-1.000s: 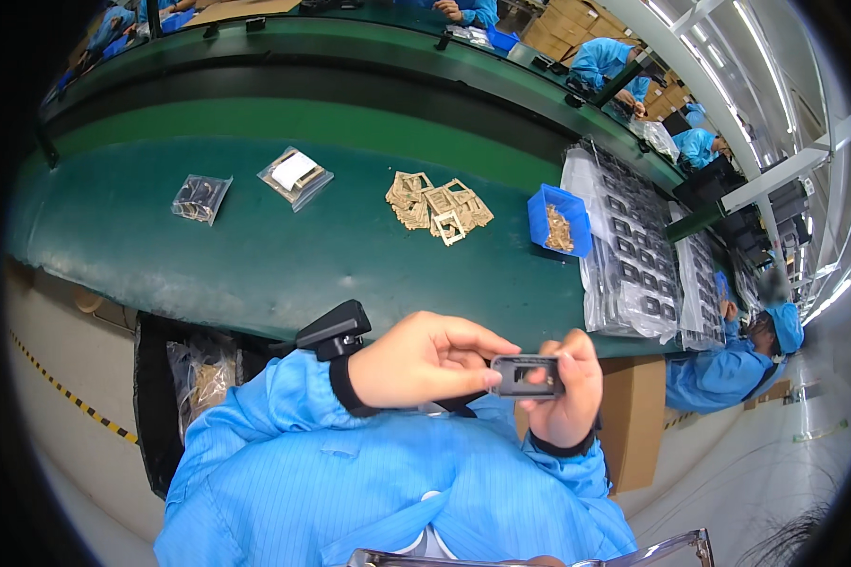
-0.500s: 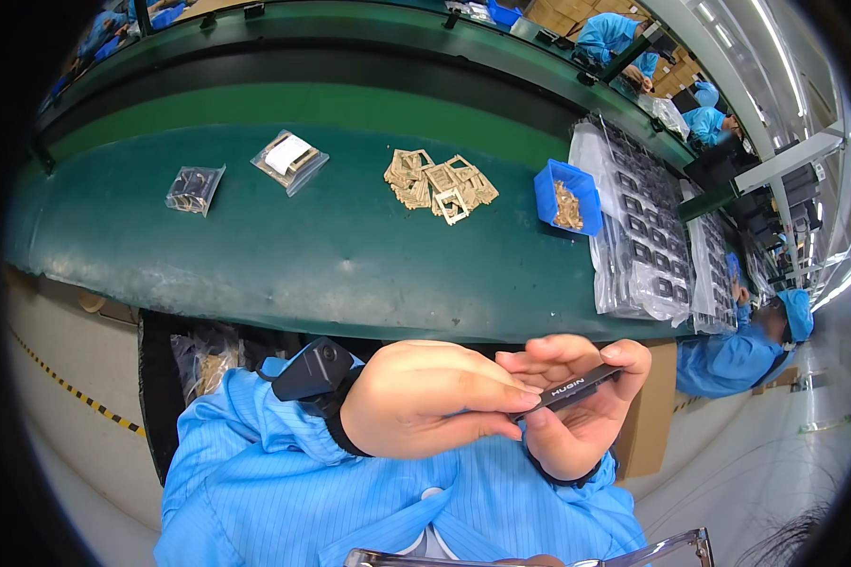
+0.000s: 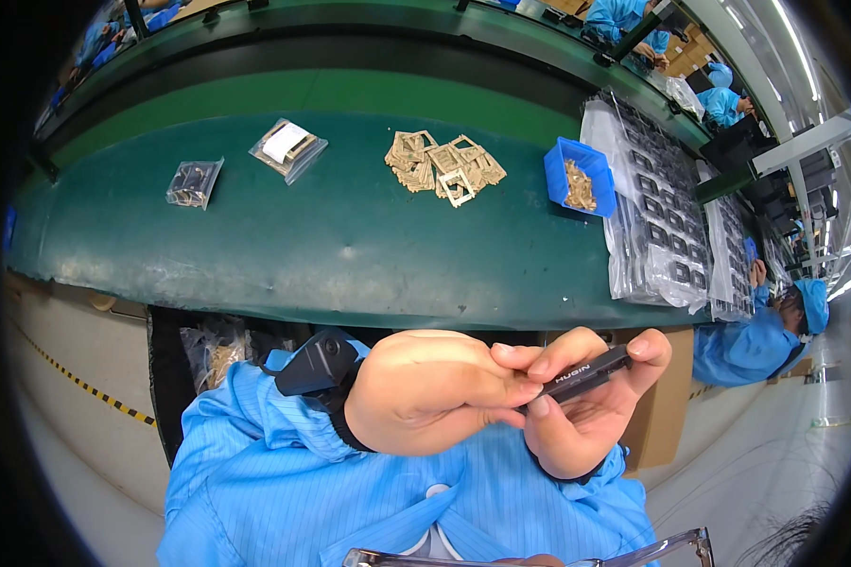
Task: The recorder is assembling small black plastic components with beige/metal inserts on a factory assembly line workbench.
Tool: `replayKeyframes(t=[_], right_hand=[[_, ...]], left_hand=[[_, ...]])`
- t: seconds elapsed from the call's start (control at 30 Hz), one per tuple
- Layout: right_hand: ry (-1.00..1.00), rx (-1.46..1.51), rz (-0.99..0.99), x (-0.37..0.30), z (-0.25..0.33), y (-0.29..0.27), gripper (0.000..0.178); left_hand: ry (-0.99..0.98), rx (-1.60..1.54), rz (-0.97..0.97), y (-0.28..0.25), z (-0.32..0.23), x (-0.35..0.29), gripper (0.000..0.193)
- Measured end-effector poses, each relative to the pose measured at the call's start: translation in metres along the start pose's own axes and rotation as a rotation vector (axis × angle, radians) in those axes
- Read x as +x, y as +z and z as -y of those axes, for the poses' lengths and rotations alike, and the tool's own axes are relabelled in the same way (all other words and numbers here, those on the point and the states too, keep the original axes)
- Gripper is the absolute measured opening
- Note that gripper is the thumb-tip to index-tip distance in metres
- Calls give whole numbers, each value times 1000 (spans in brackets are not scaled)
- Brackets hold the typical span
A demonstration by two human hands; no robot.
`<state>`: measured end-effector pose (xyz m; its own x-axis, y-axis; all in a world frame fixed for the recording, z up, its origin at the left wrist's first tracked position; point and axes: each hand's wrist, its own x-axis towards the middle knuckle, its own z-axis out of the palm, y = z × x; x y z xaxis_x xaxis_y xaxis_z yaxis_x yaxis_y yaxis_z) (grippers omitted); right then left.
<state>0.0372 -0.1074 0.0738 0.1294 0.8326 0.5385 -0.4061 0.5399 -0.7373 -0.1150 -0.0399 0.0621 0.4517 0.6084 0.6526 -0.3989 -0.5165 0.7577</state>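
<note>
Both my hands are raised in front of my body, just off the near edge of the green table (image 3: 284, 274). Between them is a slim black rectangular part (image 3: 586, 375) with light lettering on its face, tilted up toward the right. My left hand (image 3: 430, 392) pinches its left end between thumb and fingers, hiding that end. Supporting the part from the other side, my right hand (image 3: 577, 437) has its thumb at the lower edge and bent fingers against the top edge and right end.
Tan frame-shaped pieces (image 3: 444, 168) lie piled mid-table. A blue bin (image 3: 563, 194) with small tan pieces stands beside plastic-covered trays (image 3: 652, 213) of black parts. Two clear bags (image 3: 195, 183), (image 3: 288, 151) lie at left. A cardboard box (image 3: 667, 406) stands below. A co-worker (image 3: 747, 350) sits right.
My right fingers have curled in closer onto the black part, which is turned slightly. The whole view has shifted a little, with the table things now higher up.
</note>
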Motion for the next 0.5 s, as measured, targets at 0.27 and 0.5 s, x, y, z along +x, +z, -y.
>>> replayKeyframes(t=[0.27,0.5], right_hand=[[51,-30,32,2,0,-5,74],[50,-85,54,6,1,-7,72]], left_hand=[[92,120,-26,4,2,0,30],[108,155,-17,9,3,1,25]])
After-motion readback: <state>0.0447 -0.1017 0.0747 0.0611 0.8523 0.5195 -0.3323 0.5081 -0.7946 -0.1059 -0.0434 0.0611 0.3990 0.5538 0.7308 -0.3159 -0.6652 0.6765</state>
